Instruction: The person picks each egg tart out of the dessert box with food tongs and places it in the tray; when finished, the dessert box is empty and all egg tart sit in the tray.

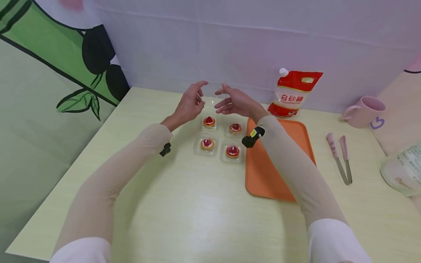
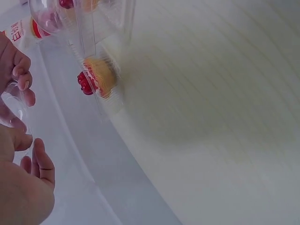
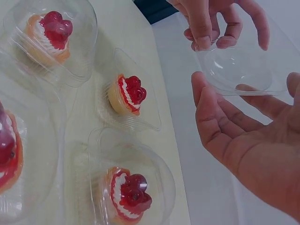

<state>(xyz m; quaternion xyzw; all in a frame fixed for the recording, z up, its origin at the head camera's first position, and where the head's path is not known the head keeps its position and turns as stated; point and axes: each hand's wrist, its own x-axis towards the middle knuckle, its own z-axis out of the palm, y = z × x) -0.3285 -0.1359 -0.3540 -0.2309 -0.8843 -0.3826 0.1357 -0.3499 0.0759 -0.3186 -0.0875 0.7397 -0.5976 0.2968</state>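
Note:
A clear plastic lid [image 3: 241, 70] is held up between both hands above the table's far edge. My left hand [image 1: 190, 105] pinches its rim between thumb and fingertips. On the other side my right hand [image 1: 239, 103] holds the lid with curved fingers, fingertips at the rim and along its underside. Just below the hands, a cherry-topped tartlet [image 1: 209, 121] sits in a clear base with no domed lid over it. Three more tartlets in clear domed boxes stand beside it: a back right tartlet [image 1: 235, 128], a front left tartlet [image 1: 207, 144] and a front right tartlet [image 1: 232, 151].
An orange tray [image 1: 263, 175] lies under my right forearm. Behind it stands a red-and-white sugar pouch [image 1: 291, 95]. Farther right are a pink mug [image 1: 363, 111], metal tongs [image 1: 342, 166] with pink handles, and a whitish container [image 1: 402, 171]. A cloth backdrop [image 1: 230, 44] hangs behind the table.

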